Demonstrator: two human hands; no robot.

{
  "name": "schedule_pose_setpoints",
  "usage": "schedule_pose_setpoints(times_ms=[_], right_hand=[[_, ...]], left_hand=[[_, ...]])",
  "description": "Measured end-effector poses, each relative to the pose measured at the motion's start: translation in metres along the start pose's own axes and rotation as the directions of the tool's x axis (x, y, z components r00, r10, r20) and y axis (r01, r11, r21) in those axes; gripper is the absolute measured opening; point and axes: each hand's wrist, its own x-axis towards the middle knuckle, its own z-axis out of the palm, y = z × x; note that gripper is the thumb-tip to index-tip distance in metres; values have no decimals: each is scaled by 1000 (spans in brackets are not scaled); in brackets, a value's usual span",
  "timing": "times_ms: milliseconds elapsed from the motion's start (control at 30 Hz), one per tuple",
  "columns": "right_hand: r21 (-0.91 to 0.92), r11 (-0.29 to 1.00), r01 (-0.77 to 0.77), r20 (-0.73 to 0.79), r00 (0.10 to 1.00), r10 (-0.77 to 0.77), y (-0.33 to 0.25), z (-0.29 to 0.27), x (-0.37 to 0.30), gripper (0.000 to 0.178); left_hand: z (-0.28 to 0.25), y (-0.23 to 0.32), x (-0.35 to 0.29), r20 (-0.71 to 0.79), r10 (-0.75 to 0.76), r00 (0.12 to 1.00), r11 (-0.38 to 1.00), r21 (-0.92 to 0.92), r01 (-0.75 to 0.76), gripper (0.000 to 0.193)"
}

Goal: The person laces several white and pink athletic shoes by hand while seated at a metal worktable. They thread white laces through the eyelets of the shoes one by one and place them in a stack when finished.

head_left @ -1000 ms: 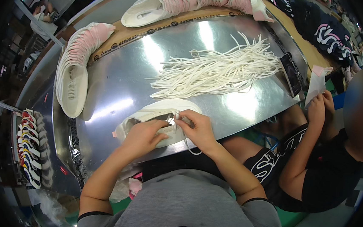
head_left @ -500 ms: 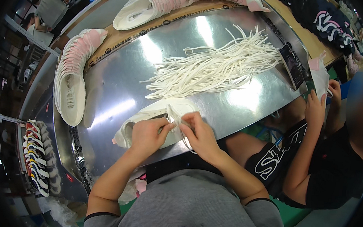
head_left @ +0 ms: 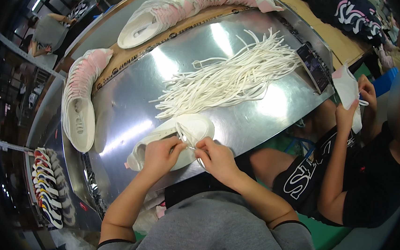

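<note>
The left grip [head_left: 161, 156] and right grip [head_left: 219, 160] pinch a lace [head_left: 190, 147] above the shoe [head_left: 198, 124], just below frame centre. A pile [head_left: 234, 83] of laces lies on the counter [head_left: 122, 107], upper centre.

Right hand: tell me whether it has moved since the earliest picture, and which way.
Yes, slightly: judged against the pile of white laces, the right hand now sits farther from it, nearer the person's gray shirt.
</note>
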Motion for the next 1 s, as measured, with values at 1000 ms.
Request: schedule_pose_setpoints(times_ms=[1000], right_hand=[[-279, 960, 20, 82, 997, 3, -20, -14, -8, 27]], left_hand=[[7, 4, 5, 37, -52, 998, 998, -30, 54, 21]])
